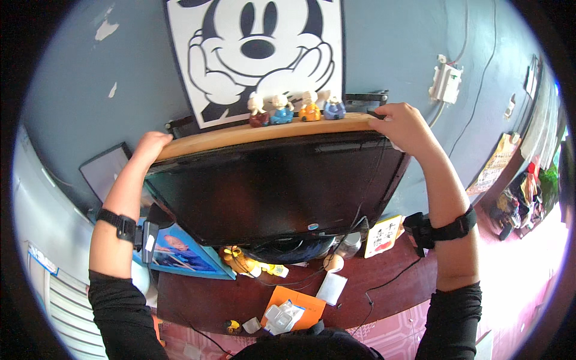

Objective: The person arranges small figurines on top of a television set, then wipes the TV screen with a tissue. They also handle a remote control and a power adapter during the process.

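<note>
A light wooden board (225,137) runs along the top edge of a black flat-screen television (270,189). My left hand (152,146) grips the board's left end, its fingers partly hidden behind it. At the other end, my right hand (405,128) holds the board with thumb and fingers around the corner. Something small and white (397,146) shows beneath my right palm; what it is, I cannot tell. Several small monk figurines (282,109) in coloured robes sit in a row on the board, right of its middle.
A framed cartoon mouse picture (261,58) stands behind the board against the blue wall. The dark red table (189,292) below carries a plush toy (240,261), a glass jar (350,245), an orange folder (310,310) and clear plastic containers (281,317). Black cables (371,288) hang across the screen and table.
</note>
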Tool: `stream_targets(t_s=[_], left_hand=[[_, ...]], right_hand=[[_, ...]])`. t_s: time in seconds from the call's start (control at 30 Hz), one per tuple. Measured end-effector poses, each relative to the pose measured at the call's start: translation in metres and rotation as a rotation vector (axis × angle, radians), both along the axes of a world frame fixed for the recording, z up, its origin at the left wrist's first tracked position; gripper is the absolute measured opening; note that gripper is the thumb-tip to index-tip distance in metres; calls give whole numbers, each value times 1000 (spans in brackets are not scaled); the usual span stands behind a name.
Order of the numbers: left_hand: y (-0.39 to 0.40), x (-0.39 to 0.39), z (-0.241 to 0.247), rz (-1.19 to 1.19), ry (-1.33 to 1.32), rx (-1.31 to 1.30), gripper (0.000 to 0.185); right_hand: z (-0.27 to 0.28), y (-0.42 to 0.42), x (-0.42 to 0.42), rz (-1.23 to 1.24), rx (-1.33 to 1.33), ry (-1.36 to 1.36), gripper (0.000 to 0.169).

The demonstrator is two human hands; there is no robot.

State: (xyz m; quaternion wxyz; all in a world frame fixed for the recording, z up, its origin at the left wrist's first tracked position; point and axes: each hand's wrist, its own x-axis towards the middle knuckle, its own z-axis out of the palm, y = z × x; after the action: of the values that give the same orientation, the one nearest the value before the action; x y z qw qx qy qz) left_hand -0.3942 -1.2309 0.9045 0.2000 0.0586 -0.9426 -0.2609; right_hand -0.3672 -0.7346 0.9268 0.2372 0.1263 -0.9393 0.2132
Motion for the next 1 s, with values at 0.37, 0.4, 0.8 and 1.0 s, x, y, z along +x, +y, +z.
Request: stream_targets(t_s=[0.37,0.4,0.8,1.0], left_hand=[[12,-23,7,36,-125,-126,21],[14,-22,7,18,-138,-132,22],[16,-8,-2,-60,-41,497,31],[30,-1,-3,15,81,457,28]], right_hand=[[-18,-9,-10,69,-186,-98,34],[-20,-10,-11,58,-206,-103,34],[-39,-15,-10,51,-454,-35,35],[-46,-11,-15,38,-375,56,35]])
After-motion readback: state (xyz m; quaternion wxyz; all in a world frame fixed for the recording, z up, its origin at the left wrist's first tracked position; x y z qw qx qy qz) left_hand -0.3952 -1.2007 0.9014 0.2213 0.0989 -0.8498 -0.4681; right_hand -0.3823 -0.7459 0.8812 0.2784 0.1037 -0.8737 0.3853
